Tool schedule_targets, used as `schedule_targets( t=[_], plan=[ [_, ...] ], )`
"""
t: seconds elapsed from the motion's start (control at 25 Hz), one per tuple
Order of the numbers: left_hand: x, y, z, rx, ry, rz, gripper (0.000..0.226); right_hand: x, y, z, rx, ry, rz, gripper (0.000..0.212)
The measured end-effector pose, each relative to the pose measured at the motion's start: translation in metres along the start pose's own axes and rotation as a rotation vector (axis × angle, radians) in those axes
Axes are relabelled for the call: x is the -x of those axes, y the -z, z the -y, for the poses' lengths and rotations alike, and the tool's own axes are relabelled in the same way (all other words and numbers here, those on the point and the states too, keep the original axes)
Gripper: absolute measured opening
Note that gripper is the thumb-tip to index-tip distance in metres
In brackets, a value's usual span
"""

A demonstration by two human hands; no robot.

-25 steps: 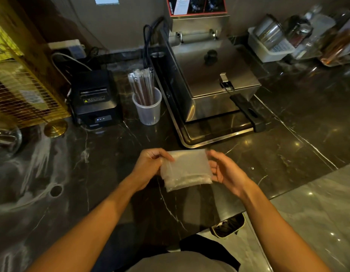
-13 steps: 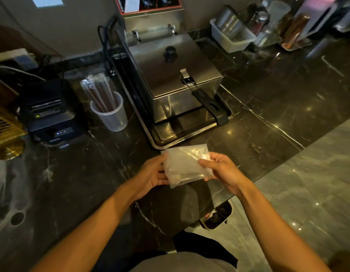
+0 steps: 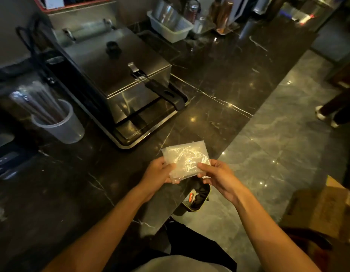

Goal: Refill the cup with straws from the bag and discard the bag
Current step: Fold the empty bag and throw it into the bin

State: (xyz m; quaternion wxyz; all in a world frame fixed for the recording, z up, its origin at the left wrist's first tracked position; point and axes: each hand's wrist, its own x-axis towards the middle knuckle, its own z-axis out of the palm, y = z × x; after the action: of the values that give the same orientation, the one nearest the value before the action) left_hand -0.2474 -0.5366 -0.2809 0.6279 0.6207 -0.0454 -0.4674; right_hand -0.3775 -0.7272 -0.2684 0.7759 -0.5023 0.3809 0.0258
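Forearms bare, no sleeves in sight | hands bare, no rings or watch | grey top at bottom edge | dark trousers

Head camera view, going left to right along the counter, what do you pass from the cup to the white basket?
cup with straws → steel fryer → fryer's black handle → white basket. The folded bag, held by left hand and right hand, sits nearer.
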Motion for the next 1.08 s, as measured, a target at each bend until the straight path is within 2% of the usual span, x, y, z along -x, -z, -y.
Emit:
schedule_targets(
  t=[0.12,0.24,0.4,0.52,0.6,0.68,0.88,1.08],
  plan=[
    [0.002,-0.03,0.003,0.0,0.049,0.059,0.017,0.017,0.016,-0.006,-0.007,0.071,-0.15,0.018],
    [0.002,-0.06,0.005,-0.064,0.015,0.138,0.018,0.029,0.04,0.003,0.001,0.137,-0.214,0.018],
    [-0.01,-0.096,0.002,-0.095,-0.001,0.096,0.022,0.032,0.068,0.009,-0.118,0.155,-0.245,0.011],
    [-0.028,-0.13,0.003,-0.074,0.018,0.075,0.012,0.029,0.101,0.008,-0.3,0.167,-0.24,0.001],
    [-0.037,-0.153,0.007,-0.049,0.054,0.045,0.011,0.027,0.125,0.005,-0.373,0.151,-0.22,0.006],
    [-0.051,-0.184,0.019,-0.029,0.089,0.019,0.02,0.02,0.154,-0.003,-0.389,0.103,-0.197,0.007],
    [-0.085,-0.245,0.06,0.036,0.249,-0.077,0.027,-0.011,0.213,-0.032,-0.252,-0.037,-0.332,0.009],
    [-0.126,-0.273,0.125,0.095,0.552,-0.205,0.019,-0.065,0.26,-0.076,-0.096,-0.187,-0.428,0.01]
  ],
)
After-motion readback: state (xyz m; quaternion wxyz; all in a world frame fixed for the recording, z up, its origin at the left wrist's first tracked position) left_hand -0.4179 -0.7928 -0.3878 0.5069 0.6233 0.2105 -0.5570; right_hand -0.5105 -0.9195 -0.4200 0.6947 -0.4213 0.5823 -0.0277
